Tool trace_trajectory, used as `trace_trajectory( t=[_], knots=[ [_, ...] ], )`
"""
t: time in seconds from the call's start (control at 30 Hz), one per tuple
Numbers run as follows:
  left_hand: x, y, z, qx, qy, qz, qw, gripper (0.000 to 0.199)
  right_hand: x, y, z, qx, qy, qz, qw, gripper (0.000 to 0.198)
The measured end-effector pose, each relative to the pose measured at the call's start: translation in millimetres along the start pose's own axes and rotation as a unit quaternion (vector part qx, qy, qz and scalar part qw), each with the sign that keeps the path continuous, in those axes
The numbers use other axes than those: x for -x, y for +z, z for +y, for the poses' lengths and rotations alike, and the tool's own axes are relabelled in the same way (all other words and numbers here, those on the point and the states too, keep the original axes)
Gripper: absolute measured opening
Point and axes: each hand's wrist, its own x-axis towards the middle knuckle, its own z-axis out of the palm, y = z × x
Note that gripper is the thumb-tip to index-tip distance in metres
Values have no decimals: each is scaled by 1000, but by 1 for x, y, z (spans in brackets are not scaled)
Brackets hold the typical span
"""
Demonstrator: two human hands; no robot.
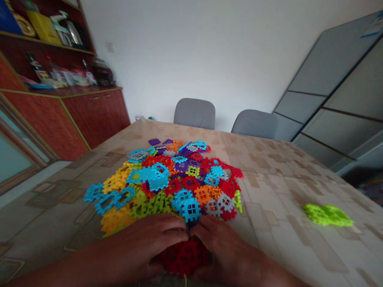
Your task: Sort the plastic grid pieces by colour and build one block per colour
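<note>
Close to my body, red interlocking plastic tiles [186, 257] sit between my two hands. My left hand [161, 235] curls round their left side, fingers closed. From the other side my right hand [217, 239] closes on the same tiles, its fingertips nearly meeting the left ones. The lower fingers of both hands are partly hidden. Just beyond the fingertips is a blue window tile [190, 209], at the near edge of a wide heap of tiles in blue, red, yellow, green, orange, purple and grey.
A small pile of lime-green tiles [328, 215] lies apart on the right of the patterned table [275, 191]. Two grey chairs [194, 113] stand at the far edge. A red-brown cabinet [92, 115] is at left, a grey panelled unit [317, 79] at right.
</note>
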Motion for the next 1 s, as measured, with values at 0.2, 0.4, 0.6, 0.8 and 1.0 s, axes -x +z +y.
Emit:
trace_trajectory(
  t=[0.2, 0.4, 0.6, 0.8, 1.0],
  knots=[
    [-3, -5, 9, -5, -28, -51, 998, 64, 7, -16, -6, 43, 16, -20, 999, 51],
    [-1, -1, 12, -44, -92, -42, 994, 70, 14, -15, -8, 72, 30, -24, 997, 61],
    [-3, 2, 13, -38, -153, -33, 987, 58, 12, -12, -7, 85, 62, -69, 992, 64],
    [-5, 10, 15, -38, -166, 14, 985, 50, 5, -19, -18, 65, 95, -98, 989, 58],
    [-10, 10, 23, -57, -192, 15, 980, 43, 12, -25, -9, 39, 46, -56, 997, 69]
  ],
)
